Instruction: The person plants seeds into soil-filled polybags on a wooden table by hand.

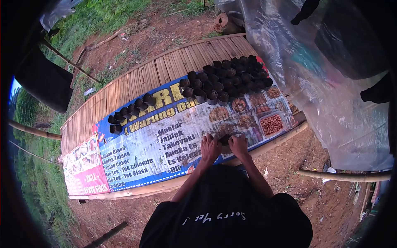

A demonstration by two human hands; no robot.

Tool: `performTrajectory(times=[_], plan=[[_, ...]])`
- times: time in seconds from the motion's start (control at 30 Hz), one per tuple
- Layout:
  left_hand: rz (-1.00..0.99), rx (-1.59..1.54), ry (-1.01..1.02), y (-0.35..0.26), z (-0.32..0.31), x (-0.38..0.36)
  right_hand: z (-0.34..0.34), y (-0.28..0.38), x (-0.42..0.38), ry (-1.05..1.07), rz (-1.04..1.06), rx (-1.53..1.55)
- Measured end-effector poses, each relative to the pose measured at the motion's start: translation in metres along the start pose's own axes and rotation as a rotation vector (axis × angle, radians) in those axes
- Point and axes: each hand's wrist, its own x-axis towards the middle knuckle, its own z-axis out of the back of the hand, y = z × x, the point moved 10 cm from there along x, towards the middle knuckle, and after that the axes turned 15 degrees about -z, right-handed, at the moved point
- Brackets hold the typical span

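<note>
A small black planting bag is between my two hands, low over the printed banner near the table's front edge. My left hand closes on its left side with curled fingers. On the other side, my right hand grips it in the same way. My wrists and fingers partly hide the bag. Beyond my hands, a cluster of similar black bags, dark inside, stands packed together on the banner. To the left, several more black bags form a short slanting row.
Bamboo slats make up the table's back part. Clear plastic sheeting hangs at the right, near a bamboo pole. A dark cloth hangs at the left. Bare soil and green plants surround the table, with a log behind it.
</note>
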Motion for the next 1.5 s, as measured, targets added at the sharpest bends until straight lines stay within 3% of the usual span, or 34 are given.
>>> performTrajectory(times=[0.1, 0.2, 0.27, 0.33, 0.47, 0.63, 1.0, 1.1, 1.5], plan=[[0.009, -0.006, 0.045, 0.002, -0.005, -0.002, 0.001, -0.008, 0.001, 0.01, -0.06, -0.005], [-0.068, -0.014, -0.074, -0.002, 0.011, 0.015, 0.009, -0.009, -0.011, -0.005, -0.148, -0.002], [-0.106, 0.029, -0.026, -0.006, 0.011, 0.024, 0.011, -0.013, -0.018, -0.016, -0.214, -0.02], [-0.143, 0.037, 0.002, -0.006, 0.008, 0.027, -0.003, -0.016, -0.024, 0.149, -0.268, -0.037], [-0.221, 0.006, 0.102, -0.007, -0.009, 0.032, -0.018, -0.025, -0.02, 0.116, -0.272, -0.007], [-0.253, -0.003, 0.133, -0.011, -0.006, 0.035, 0.002, -0.013, -0.016, -0.021, -0.2, -0.009], [-0.048, -0.136, -0.03, 0.006, -0.006, 0.007, 0.008, -0.003, -0.002, 0.014, -0.046, -0.079], [-0.017, -0.128, 0.009, 0.009, -0.005, 0.008, 0.004, -0.001, 0.003, 0.027, -0.041, -0.085], [0.007, 0.015, -0.06, -0.001, 0.005, 0.009, 0.011, 0.013, 0.011, -0.045, 0.122, -0.079]])
